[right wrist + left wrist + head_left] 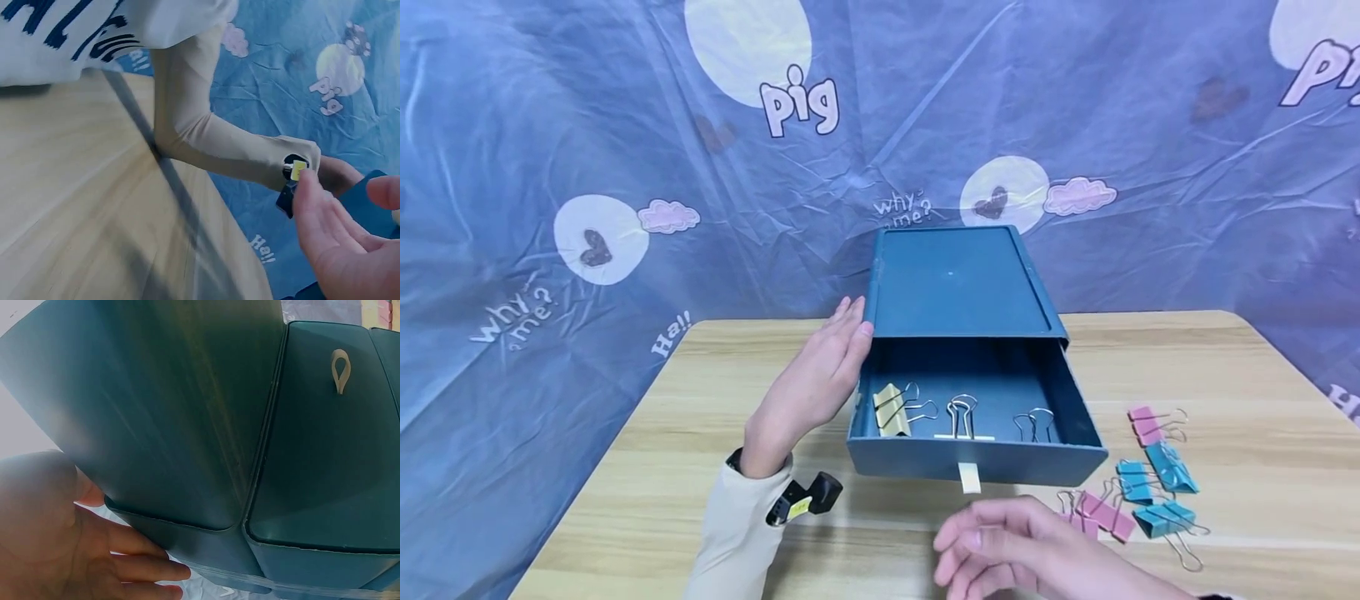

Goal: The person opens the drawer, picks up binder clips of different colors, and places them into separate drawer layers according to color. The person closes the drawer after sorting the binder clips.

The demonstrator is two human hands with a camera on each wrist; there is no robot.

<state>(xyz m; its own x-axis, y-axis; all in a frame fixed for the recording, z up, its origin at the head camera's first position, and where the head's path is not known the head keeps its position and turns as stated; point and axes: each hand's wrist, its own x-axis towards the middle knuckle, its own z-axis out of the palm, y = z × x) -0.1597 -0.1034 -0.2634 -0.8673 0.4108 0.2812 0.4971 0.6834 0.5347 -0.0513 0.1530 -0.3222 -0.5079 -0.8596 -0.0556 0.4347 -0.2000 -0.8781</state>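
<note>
A dark blue drawer box point(955, 283) stands on the table with its drawer point(917, 460) pulled partway out. My left hand point(816, 367) rests along the box's left side, fingers extended; the left wrist view shows those fingers point(147, 569) beside the box edge. Inside the drawer, a pale yellow binder clip point(892, 412) lies at the left. Wire handles point(961, 408) of a white-edged clip stand in the middle, and more wire handles point(1037, 423) show at the right. My right hand point(1007, 542), fingers loosely bent and holding nothing, hovers below the drawer's white pull tab point(970, 478).
Right of the drawer, several binder clips lie loosely grouped on the wooden table point(662, 467): pink ones point(1144, 425) and blue ones point(1172, 468). A blue printed cloth point(625, 125) hangs behind the table. The left wrist carries a small black camera point(824, 492).
</note>
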